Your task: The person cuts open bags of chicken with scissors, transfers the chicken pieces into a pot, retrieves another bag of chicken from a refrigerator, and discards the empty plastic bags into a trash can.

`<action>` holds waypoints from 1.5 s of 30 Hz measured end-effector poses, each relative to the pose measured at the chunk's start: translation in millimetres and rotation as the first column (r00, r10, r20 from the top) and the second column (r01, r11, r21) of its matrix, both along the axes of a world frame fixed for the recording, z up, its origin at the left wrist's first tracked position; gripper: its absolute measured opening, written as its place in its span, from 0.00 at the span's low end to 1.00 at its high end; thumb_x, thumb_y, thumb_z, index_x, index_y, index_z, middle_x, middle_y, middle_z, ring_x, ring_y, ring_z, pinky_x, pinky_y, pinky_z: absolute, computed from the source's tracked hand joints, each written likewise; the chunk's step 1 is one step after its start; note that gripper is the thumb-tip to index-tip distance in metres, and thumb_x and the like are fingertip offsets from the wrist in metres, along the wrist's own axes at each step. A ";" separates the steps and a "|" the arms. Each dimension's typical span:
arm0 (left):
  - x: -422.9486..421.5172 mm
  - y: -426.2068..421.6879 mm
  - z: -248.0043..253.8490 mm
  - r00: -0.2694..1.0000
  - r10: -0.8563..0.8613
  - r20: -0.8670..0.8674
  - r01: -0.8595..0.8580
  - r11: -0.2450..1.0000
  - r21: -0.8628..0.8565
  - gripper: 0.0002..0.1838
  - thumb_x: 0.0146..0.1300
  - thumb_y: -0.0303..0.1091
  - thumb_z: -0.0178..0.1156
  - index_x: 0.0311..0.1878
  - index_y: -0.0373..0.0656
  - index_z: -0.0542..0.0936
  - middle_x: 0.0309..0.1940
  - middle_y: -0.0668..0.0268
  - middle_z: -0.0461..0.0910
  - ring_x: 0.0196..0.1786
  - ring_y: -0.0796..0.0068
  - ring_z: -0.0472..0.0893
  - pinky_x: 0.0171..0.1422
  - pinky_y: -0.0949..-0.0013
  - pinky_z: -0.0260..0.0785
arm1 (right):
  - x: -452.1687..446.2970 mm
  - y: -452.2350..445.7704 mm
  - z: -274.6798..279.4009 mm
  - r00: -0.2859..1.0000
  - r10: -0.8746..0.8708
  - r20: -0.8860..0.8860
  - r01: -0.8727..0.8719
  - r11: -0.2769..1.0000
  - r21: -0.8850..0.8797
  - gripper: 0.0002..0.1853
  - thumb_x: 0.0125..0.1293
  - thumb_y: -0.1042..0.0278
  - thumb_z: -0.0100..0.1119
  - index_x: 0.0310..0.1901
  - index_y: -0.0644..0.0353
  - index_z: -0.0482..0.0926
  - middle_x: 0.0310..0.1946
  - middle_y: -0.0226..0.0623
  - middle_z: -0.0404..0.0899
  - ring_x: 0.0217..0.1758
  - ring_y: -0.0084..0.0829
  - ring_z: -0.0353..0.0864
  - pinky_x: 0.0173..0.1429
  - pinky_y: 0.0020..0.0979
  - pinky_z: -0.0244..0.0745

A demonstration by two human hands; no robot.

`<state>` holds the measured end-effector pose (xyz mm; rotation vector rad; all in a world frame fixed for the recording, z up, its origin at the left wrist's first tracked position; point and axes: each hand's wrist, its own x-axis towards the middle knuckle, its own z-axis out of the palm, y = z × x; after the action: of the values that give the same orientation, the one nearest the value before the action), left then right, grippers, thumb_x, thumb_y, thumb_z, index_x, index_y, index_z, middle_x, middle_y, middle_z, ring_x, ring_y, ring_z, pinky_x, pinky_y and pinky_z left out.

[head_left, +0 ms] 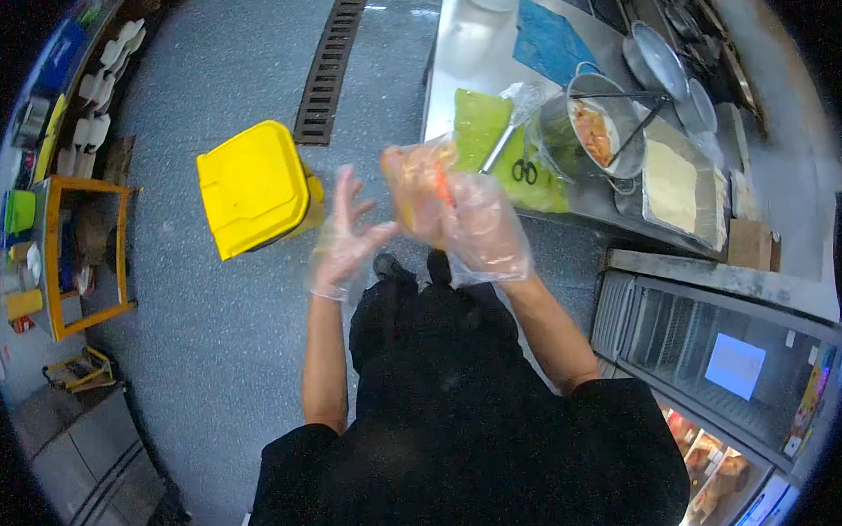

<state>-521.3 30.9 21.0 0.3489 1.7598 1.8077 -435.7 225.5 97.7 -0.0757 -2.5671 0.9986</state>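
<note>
My left hand, in a clear plastic glove, is open with fingers spread, just left of a clear plastic bag of pinkish-orange meat. My right hand, also gloved, is closed around the bag's right side and holds it up over the floor. A bright orange-red patch shows on the bag. Beside it on the metal table lies a green sheet with black-handled scissors and a metal-handled utensil. Right of these stands a metal pot with orange-pink pieces of food inside.
A yellow lidded bin stands on the floor to the left, near a drain grate. On the table are a blue cloth and a tray of pale powder. A glass-front fridge is at the right.
</note>
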 end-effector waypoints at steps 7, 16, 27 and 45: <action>13.9 112.1 -4.4 0.877 -0.480 -0.008 0.479 0.876 -0.057 0.49 0.58 0.41 0.71 0.77 0.47 0.51 0.67 0.54 0.67 0.60 0.62 0.76 0.61 0.60 0.73 | 21.6 52.2 -8.0 0.975 -0.115 0.188 0.153 0.968 -0.201 0.18 0.73 0.56 0.48 0.36 0.63 0.80 0.24 0.49 0.79 0.28 0.49 0.81 0.33 0.44 0.71; 46.4 209.6 42.2 0.833 -0.441 -0.335 0.363 0.891 -0.271 0.26 0.65 0.31 0.51 0.68 0.48 0.69 0.59 0.51 0.77 0.61 0.55 0.77 0.66 0.59 0.68 | 54.7 128.3 -16.9 0.975 -0.215 0.049 0.220 0.957 -0.191 0.11 0.68 0.65 0.54 0.38 0.67 0.78 0.30 0.56 0.78 0.32 0.55 0.77 0.37 0.43 0.71; 39.8 298.7 29.7 0.625 -0.472 -0.622 0.067 0.826 -0.559 0.14 0.63 0.31 0.56 0.50 0.44 0.83 0.42 0.52 0.84 0.46 0.53 0.84 0.52 0.58 0.75 | 64.6 238.3 -20.7 0.976 -0.214 0.026 0.214 0.951 -0.224 0.08 0.65 0.67 0.55 0.40 0.62 0.78 0.28 0.52 0.78 0.34 0.54 0.79 0.37 0.47 0.72; 21.3 351.8 -61.4 0.473 -0.286 -0.833 -0.287 0.844 -0.452 0.09 0.60 0.38 0.59 0.35 0.43 0.82 0.25 0.55 0.80 0.29 0.56 0.81 0.33 0.56 0.70 | 30.3 291.8 -79.1 0.987 0.042 0.154 -0.039 0.999 -0.019 0.08 0.66 0.67 0.50 0.36 0.60 0.78 0.25 0.48 0.77 0.29 0.50 0.79 0.35 0.45 0.75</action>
<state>-500.0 382.7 -40.4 1.2215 2.8717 0.9817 -405.4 517.3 18.6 -0.1092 -2.7106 1.0666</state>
